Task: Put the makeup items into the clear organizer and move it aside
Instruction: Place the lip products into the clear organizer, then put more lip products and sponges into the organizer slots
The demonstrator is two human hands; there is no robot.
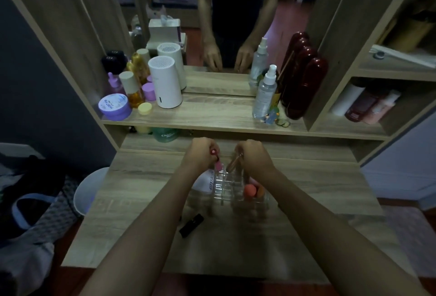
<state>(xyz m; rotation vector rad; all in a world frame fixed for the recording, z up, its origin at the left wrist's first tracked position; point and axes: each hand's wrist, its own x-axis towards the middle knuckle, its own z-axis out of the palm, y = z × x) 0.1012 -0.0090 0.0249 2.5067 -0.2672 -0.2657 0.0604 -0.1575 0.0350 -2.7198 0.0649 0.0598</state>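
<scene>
The clear organizer (236,189) stands on the wooden vanity top in front of me. An orange makeup sponge (250,190) lies in its right compartment. My left hand (200,152) is closed on a pink lip tube with a red cap (215,158), held at the organizer's back left corner. My right hand (253,154) grips a thin brownish tube (233,163) that tilts down toward the rear slots. A white tube (205,181) lies beside the organizer's left wall, partly under my left forearm. A black lipstick (191,225) rests on the table nearer to me.
The shelf above carries a white cylinder device (165,83), purple jars (115,108), amber bottles, two spray bottles (265,92) and dark red bottles (304,78) before a mirror. A green bottle (166,134) sits under the shelf. A white bin (88,189) stands left of the table.
</scene>
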